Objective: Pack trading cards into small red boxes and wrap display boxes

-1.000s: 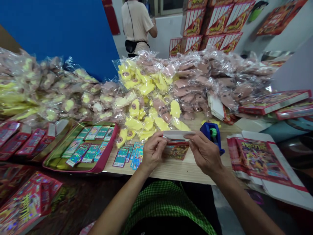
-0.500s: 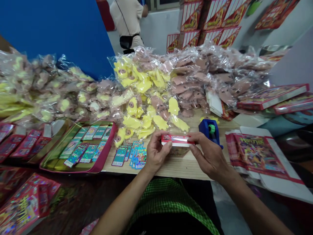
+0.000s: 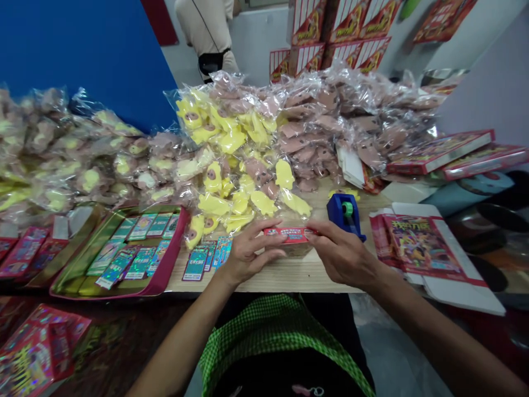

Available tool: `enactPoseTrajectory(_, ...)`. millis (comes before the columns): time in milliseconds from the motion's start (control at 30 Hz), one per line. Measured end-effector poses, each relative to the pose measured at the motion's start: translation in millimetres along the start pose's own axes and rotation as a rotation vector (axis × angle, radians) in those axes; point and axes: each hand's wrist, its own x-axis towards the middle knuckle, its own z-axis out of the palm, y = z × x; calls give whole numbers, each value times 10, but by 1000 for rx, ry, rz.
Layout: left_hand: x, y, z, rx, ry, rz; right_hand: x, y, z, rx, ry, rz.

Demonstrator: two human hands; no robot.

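A small red box with white and blue print is held over the wooden table. My right hand pinches its right end. At its left end is my left hand, with fingers spread along the box and the thumb lifted off its face. Blue cards lie on the table just left of my left hand, which partly hides them. A blue tape dispenser with green tape stands behind my right hand.
Bagged yellow and brown figures are heaped across the back. A pink-rimmed tray of cards is at left. Flattened red boxes lie at right, book-like boxes behind them. A person stands beyond, near stacked cartons.
The box has been tilted, so its printed face shows instead of the white side. My left fingers have loosened and spread. The whole view has shifted, moving the surroundings left and slightly up.
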Motion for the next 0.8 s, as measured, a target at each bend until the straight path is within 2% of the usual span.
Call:
enactPoseTrajectory(100, 78, 61, -41, 120, -46, 63, -6, -1, -8, 18, 21, 12)
enactPoseTrajectory(167, 137, 124, -9, 158, -24, 68, -28, 11, -66, 66, 69, 119)
enactPoseTrajectory(200, 161, 152, 25, 167, 0, 60, -55, 31, -109, 72, 111, 237)
enactPoseTrajectory(233, 180, 175, 69, 171, 32, 43, -95, 61, -155, 67, 157, 423)
enactPoseTrajectory(333, 213, 208, 241, 160, 132, -8, -281, 197, -251, 45, 219, 1108)
enactPoseTrajectory(367, 220, 211, 300, 151, 151, -14, -354, 246, -251, 63, 202, 1273)
enactPoseTrajectory(433, 236, 216, 399, 133, 159, -11, -485, 328, -199, 140, 144, 1449)
enactPoseTrajectory(500, 255, 229, 456, 126, 150, -4, -571, 374, -106, 238, 117, 1525)
enactPoseTrajectory(600, 280, 263, 464, 126, 126, -2, -620, 366, -3, 361, 150, 1585)
enactPoseTrajectory(800, 289, 298, 426, 129, 86, 15, -747, 194, 72, 404, 268, 1492)
